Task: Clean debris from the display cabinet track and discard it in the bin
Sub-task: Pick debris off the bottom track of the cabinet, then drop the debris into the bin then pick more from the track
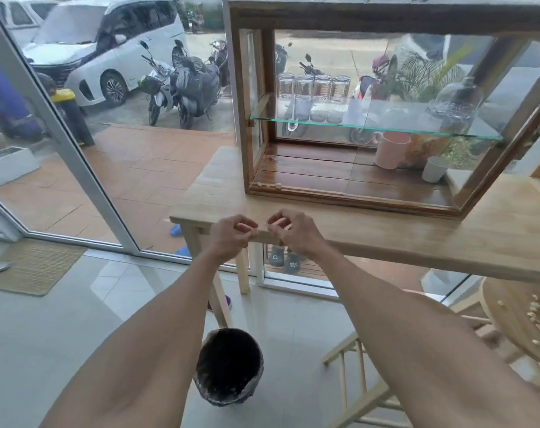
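Both my hands curl at the desk (386, 233) edge, above the bin (228, 367). Left grip (231, 234) and right grip (288, 231): fingertips pinched, contents too small to tell. Pale debris (267, 185) sits in the cabinet track (299, 190), left end. Cabinet (386, 17) top cut off. Jar (319, 88) labels blurred; no legible writing.

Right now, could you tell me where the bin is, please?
The bin stands on the tiled floor at the bottom centre of the head view, between the person's forearms, below the table's edge and left of the wooden stool.
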